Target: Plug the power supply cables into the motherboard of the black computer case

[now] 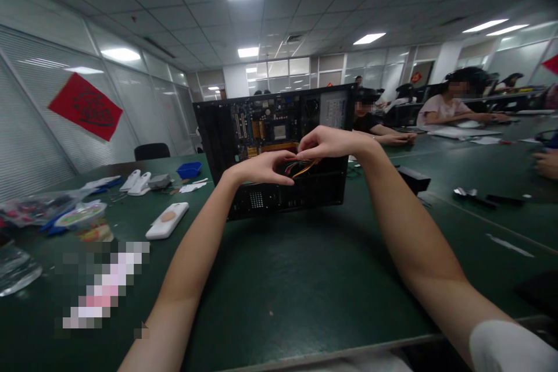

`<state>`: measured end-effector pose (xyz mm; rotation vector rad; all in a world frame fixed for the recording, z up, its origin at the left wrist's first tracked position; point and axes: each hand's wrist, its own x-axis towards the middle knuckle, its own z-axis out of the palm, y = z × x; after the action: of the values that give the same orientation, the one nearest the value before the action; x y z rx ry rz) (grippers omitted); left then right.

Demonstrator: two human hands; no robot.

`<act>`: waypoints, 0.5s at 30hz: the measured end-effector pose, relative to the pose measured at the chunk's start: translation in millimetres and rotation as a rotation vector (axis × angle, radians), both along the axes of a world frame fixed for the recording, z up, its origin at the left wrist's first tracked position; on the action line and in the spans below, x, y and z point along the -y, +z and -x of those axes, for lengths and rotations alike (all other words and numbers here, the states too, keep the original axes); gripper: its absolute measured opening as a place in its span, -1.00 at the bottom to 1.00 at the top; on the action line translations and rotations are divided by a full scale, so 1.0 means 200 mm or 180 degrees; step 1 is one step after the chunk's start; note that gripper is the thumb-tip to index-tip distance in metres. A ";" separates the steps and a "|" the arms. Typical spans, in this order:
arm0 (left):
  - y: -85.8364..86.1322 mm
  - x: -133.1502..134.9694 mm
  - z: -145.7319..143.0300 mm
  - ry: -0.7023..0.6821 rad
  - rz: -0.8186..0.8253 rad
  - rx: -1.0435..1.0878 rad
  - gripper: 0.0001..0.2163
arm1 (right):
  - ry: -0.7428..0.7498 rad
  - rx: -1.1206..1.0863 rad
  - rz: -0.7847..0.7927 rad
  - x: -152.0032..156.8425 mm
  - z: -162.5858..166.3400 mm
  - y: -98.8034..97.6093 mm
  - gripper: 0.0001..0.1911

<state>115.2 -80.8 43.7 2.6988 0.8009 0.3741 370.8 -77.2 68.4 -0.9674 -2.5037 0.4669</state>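
A black computer case [218, 151] stands tilted on the table in front of me, its inside facing me. A motherboard [265, 119] and a silvery labelled power supply [333, 110] show in its upper part. A bundle of coloured power cables [305, 170] hangs in the middle of the case. My right hand [326, 140] reaches in from the right, fingertips pinched on the cables. From the left, my left hand [265, 167] curves around the bundle's near side, its thumb and fingers apart. The cables show in that gap. Whether its fingertips touch them is hard to tell.
On the left of the green table [279, 290] lie a white device [168, 220], a blue tray [189, 170], a plastic cup [89, 221] and bags. A black box-shaped part [412, 179] and thin strips lie right. Other people sit across the table.
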 end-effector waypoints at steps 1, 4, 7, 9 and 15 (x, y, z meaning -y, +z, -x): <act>0.01 0.03 -0.01 -0.0012 -0.0085 -0.0048 -0.25 | 0.0009 0.0024 -0.0015 0.01 0.00 0.00 -0.45; 0.02 0.07 -0.03 0.0024 -0.0370 -0.0149 -0.22 | 0.0025 0.0034 -0.0053 0.01 0.01 0.01 -0.46; 0.03 0.09 -0.03 0.0037 -0.0672 -0.0006 -0.37 | 0.0080 0.0067 -0.0085 0.02 0.02 0.02 -0.46; 0.05 0.10 -0.02 -0.0029 -0.0885 0.0144 -0.47 | 0.0114 0.0108 -0.0154 0.05 0.02 0.02 -0.46; 0.10 0.20 -0.02 -0.0225 -0.1302 0.0304 -0.39 | -0.0035 -0.0109 -0.0583 0.15 0.02 0.07 -0.46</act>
<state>119.1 -120.7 64.7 3.0426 0.6580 0.7129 367.0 -107.1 82.6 -0.8939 -2.4587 0.2430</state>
